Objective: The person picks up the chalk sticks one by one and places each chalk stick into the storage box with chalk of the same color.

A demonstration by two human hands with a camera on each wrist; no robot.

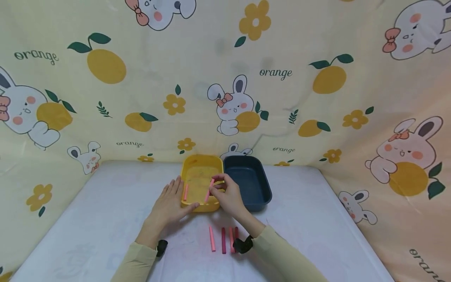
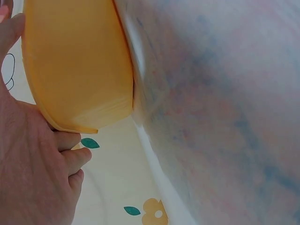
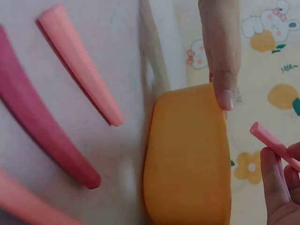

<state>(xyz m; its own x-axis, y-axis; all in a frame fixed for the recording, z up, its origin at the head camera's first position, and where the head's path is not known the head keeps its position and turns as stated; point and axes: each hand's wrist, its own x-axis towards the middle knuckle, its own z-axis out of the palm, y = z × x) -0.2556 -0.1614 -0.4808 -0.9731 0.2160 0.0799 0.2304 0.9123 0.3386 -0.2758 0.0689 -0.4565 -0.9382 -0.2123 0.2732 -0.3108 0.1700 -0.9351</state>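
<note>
My right hand (image 1: 228,197) pinches a pink chalk stick (image 3: 265,133) between thumb and fingers, over the yellow tub (image 1: 208,208). That stick tilts, its lower end pointing at the tub's front. Against the tub's front left corner lies my left hand (image 1: 172,205), fingers stretched along the left side and thumb on the front rim. Inside the tub, near its left wall, is another pink chalk stick (image 1: 185,192). On the table in front, a light pink stick (image 1: 212,239) and a dark magenta stick (image 1: 223,241) lie roughly parallel, with more beside them partly behind the right wrist.
A dark blue tub (image 1: 266,184) stands right against the yellow one, on its right. Both are near the back edge of the white-covered table (image 1: 303,235). A patterned cloth (image 1: 197,129) hangs behind and at the sides. Black straps circle both wrists.
</note>
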